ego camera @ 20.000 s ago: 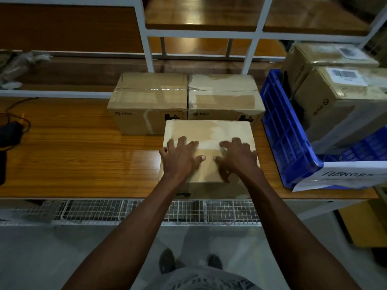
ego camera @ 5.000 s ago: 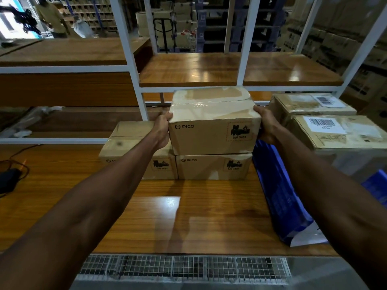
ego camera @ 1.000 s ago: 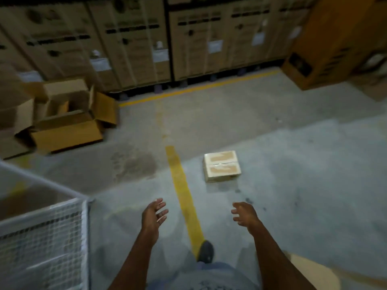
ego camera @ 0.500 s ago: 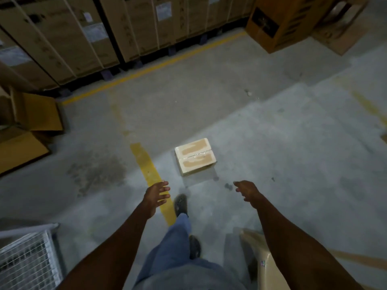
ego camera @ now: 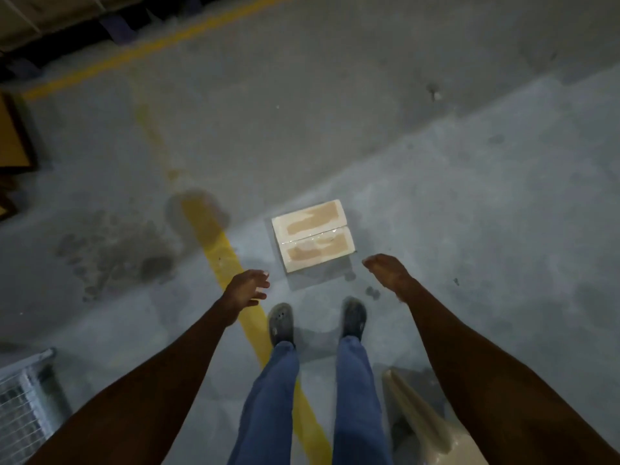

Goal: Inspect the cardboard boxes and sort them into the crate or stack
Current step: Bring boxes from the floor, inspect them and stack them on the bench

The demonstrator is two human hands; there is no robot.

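Cardboard box on the concrete floor is now flanked by both hands. The left hand is held out with fingers spread and slack, gripping nothing; the right hand is likewise extended with fingers loosely bent and nothing held. Neither hand touches the box, which lies flat with its taped seam upward, just ahead of the two shoes. Half a second earlier the box was seen farther off and one leg was mid-stride; both feet are now planted directly behind it, beside the yellow floor line. A pick-up is judged to be imminent, so inspection of this box has not yet begun. A wire mesh cage is seen at the lower left.
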